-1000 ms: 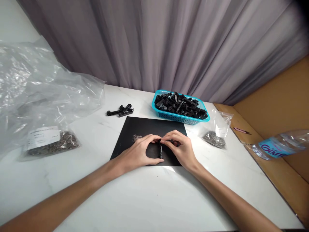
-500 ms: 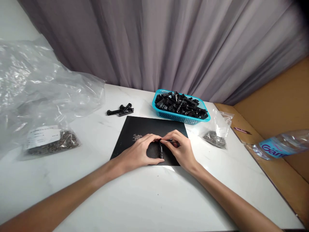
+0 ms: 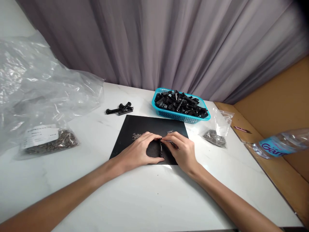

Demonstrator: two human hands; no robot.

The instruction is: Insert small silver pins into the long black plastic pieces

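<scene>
Over the black mat [image 3: 145, 120], my left hand [image 3: 136, 149] holds a narrow black plastic part [image 3: 161, 149] by its two ends, between thumb and fingers. The part stands lengthwise, pointing away from me. My right hand [image 3: 182, 149] is closed in a pinch at the part's far end, on a thin metal tool mostly hidden by the fingers. Two small heaps of tiny metal pieces lie on the mat: one heap [image 3: 136, 136] beyond my left hand, the other heap [image 3: 170, 132] just behind my right hand.
A blue basket [image 3: 175, 115] full of black plastic parts stands behind the mat. Several finished-looking black pieces [image 3: 120, 109] lie left of it. Bags of small metal pieces sit at left [image 3: 65, 140] and right [image 3: 214, 138]. A plastic bottle [image 3: 277, 146] lies on cardboard at right.
My right hand has turned a little, its fingers now lower and more over the thin metal tool, which shows less. The black part stays in my left hand.
</scene>
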